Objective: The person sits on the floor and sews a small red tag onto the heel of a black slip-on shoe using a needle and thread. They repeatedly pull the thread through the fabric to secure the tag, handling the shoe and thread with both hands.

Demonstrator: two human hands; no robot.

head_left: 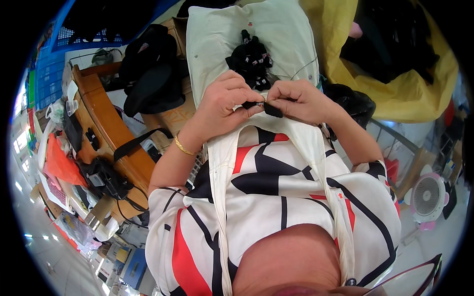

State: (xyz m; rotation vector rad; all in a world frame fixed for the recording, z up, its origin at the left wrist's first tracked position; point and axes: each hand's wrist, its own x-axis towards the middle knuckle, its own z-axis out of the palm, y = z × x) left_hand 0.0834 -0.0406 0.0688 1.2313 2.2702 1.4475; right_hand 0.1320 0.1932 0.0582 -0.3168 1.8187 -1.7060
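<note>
Black piece (273, 110) between left hand (223, 102) and right hand (305, 102) (both tight on it)

"Before the person?"
"A pile of pieces (252, 56) on a cushion (210, 39); nearer, a small piece (273, 110) between left hand (222, 103) and right hand (305, 101)."
"The flanks?"
"Desk (133, 160) left, handbag (101, 177) on it; sack (444, 106) right, fan (427, 197) farther back."
</note>
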